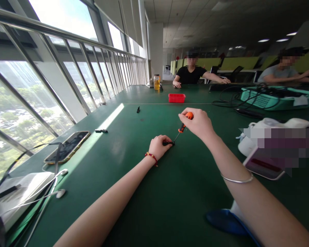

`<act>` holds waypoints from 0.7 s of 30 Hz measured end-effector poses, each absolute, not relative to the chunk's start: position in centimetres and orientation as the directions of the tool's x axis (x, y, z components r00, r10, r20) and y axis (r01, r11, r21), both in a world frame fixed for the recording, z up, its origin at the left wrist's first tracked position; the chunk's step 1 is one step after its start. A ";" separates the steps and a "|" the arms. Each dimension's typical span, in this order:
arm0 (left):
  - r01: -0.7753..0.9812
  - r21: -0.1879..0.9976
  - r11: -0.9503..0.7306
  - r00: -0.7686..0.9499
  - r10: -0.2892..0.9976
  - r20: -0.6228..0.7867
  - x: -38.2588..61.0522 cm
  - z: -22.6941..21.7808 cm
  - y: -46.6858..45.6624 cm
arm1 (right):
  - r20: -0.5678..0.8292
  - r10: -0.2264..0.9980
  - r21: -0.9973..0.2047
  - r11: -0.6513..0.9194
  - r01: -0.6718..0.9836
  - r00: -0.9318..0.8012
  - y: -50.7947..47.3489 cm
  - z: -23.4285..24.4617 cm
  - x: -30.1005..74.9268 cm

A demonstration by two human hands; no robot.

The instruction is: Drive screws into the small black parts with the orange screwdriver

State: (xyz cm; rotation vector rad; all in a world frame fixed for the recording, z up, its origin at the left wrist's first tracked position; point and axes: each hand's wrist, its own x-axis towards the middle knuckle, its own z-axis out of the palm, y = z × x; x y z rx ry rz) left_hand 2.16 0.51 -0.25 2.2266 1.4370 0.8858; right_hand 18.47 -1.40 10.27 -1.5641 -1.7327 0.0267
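My right hand (198, 122) is closed around the orange and black handle of a screwdriver (181, 129). The shaft slants down to the left, and its tip meets a small black part (169, 143) on the green table (123, 157). My left hand (159, 147) pinches that black part and steadies it on the tabletop; what exactly the part is I cannot make out. Farther off lie two more small black pieces, one (138, 109) toward the back and another (101, 131) by the strip of sunlight.
A red tray (176, 98) stands beyond my hands, with a jar (157, 82) behind it. On the left are a phone (67, 146) and white earphones (60, 193). A teal basket (257, 99) with cables and a white bag (249, 145) sit right. Two people sit across.
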 end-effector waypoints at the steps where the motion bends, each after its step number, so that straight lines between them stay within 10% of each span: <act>1: 0.689 0.585 -0.427 0.293 0.903 0.314 2.2 -0.2 0.5 | 0.517 0.854 -0.507 0.245 0.826 0.063 -1.4 10.3 18.5; 21: 0.697 0.580 -0.421 0.293 0.906 0.305 2.2 -0.4 0.6 | 0.542 0.839 -0.478 0.266 0.837 0.042 -1.7 10.4 18.4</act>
